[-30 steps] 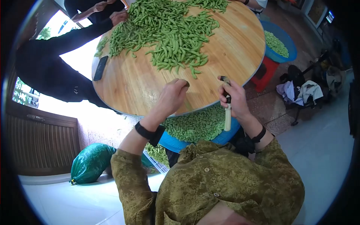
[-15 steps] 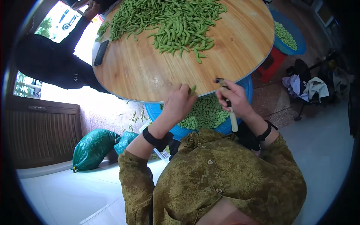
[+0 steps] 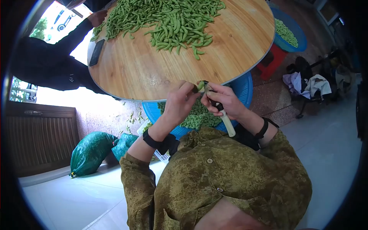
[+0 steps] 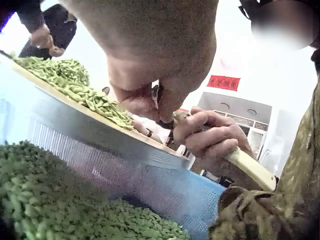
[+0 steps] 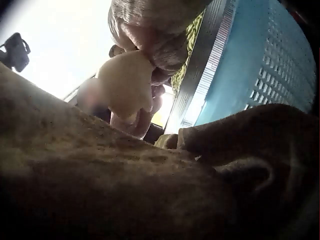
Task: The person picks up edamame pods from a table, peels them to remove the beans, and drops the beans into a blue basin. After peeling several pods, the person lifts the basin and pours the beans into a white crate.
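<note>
Both hands meet over the near rim of the round wooden table (image 3: 153, 73). My left hand (image 3: 178, 100) pinches a green soybean pod (image 3: 201, 86) between thumb and fingertips. My right hand (image 3: 227, 100) grips a small tool with a cream handle (image 3: 229, 125) and a black collar, its handle pointing back toward my body. The tool's tip end lies among the fingers, right at the pod, and is mostly hidden. Below the hands, a blue basin (image 3: 245, 86) holds many shelled green beans (image 3: 199, 115). The left wrist view also shows the cream handle (image 4: 252, 167) below the right fingers.
A big heap of pods (image 3: 165, 19) covers the table's far side, with a dark phone (image 3: 97, 52) at the left edge. Another person's hand (image 3: 98, 17) is by the heap. Another blue basin (image 3: 297, 32) stands right, above a red stool (image 3: 273, 63). Green sacks (image 3: 92, 153) lie at left.
The hands, apart earlier, have come together, bringing the pod against the tool's tip. The head view has tilted lower, showing more of the basin. The other person's hand has moved at the far left.
</note>
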### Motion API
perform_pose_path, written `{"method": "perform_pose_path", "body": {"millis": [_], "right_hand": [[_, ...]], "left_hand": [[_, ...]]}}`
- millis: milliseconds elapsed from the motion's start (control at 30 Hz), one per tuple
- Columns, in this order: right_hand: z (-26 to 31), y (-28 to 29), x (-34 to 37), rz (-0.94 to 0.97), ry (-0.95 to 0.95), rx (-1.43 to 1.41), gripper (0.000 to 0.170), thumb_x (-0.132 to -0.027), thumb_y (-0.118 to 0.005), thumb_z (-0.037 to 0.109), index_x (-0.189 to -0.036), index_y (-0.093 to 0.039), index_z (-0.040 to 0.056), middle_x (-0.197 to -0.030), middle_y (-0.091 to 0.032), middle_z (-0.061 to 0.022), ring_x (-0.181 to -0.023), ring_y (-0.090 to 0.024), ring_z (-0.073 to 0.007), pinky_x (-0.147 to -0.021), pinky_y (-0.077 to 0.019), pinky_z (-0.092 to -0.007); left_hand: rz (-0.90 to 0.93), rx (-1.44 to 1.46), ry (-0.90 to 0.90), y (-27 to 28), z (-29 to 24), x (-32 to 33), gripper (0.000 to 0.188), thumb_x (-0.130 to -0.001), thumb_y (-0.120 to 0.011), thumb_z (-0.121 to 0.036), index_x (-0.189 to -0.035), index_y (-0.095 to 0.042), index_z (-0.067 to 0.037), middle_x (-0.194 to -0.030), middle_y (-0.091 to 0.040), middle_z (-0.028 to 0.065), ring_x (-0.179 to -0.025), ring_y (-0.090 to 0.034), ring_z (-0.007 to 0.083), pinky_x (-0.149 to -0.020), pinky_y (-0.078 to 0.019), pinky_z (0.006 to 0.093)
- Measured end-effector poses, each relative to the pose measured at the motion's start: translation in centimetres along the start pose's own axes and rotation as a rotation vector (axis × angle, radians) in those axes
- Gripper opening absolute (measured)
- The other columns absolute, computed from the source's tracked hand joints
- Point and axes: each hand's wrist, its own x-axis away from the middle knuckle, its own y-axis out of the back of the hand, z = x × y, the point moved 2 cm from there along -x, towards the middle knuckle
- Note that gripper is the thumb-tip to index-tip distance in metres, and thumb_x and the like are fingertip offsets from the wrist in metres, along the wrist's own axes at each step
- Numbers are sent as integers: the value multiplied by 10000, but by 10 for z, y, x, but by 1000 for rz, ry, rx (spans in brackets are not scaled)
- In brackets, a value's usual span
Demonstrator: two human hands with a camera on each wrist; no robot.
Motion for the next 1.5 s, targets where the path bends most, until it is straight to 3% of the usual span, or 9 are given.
{"method": "perform_pose_path", "body": {"millis": [67, 133, 233, 767, 1033, 1167, 1233, 1333, 1500], "right_hand": [[2, -1, 0, 30, -15, -24, 340, -961, -447, 123, -1287, -436, 29, -803, -563, -57, -535, -467, -64, -386, -346, -177], [3, -4, 1, 61, -30, -52, 372, -965, -444, 124, -1324, -414, 36, -803, -557, -52, -534, -460, -60, -387, -344, -172], [5, -7, 2, 140, 8, -6, 424, -969, -445, 134, -1379, -373, 55, -793, -537, -38, -527, -438, -53, -389, -339, -166], [10, -13, 0, 88, -5, 32, 364, -960, -449, 121, -1314, -440, 36, -767, -497, -34, -492, -401, -41, -380, -323, -163], [5, -8, -1, 361, -88, -370, 242, -965, -438, 116, -1186, -487, 28, -783, -495, -30, -507, -410, -45, -378, -340, -156], [6, -4, -6, 194, -109, -300, 300, -965, -448, 127, -1256, -471, 56, -788, -504, -39, -508, -416, -51, -380, -343, -157], [2, -1, -7, 125, -141, -333, 369, -966, -458, 139, -1331, -443, 89, -806, -521, -44, -510, -420, -51, -384, -343, -153], [2, -4, -7, 149, -156, -375, 363, -966, -456, 138, -1326, -452, 86, -808, -529, -42, -511, -424, -51, -381, -340, -151], [4, -4, -6, 130, -132, -230, 361, -970, -453, 142, -1327, -457, 89, -797, -543, -45, -507, -426, -52, -377, -338, -153]], "left_hand": [[-21, 106, 5, -1, 1, 2, 106, -807, -672, -35, -850, -583, 2, -649, -588, 46, -579, -568, 118, -493, -438, 259], [24, 652, 508, -1, 8, 7, 99, -808, -689, -65, -830, -599, -30, -664, -604, 41, -546, -551, 105, -488, -409, 243], [27, 905, 660, 1, 1, 2, 73, -819, -687, -65, -799, -620, -42, -673, -605, 8, -548, -529, 65, -470, -382, 207], [-55, 741, 413, 1, 9, 13, 58, -821, -679, -55, -812, -624, -40, -636, -567, -11, -552, -507, 54, -455, -352, 208], [307, 1675, 592, -9, 12, 10, 47, -875, -606, -78, -903, -604, -40, -772, -599, 60, -564, -537, 112, -438, -375, 223], [234, 1415, 624, -9, 16, 10, 101, -862, -635, -87, -927, -597, -20, -761, -593, 39, -586, -559, 118, -452, -394, 244], [-43, 322, 164, -1, 8, 6, 141, -844, -662, -85, -927, -592, 6, -721, -584, 31, -593, -562, 119, -482, -413, 263], [-144, -183, -163, 7, -8, 5, 166, -819, -678, -67, -933, -599, 25, -682, -588, 72, -591, -554, 148, -510, -424, 279], [35, 278, 276, 5, 3, 8, 129, -818, -665, -73, -819, -580, 25, -661, -571, 151, -582, -548, 274, -520, -434, 324]]}}
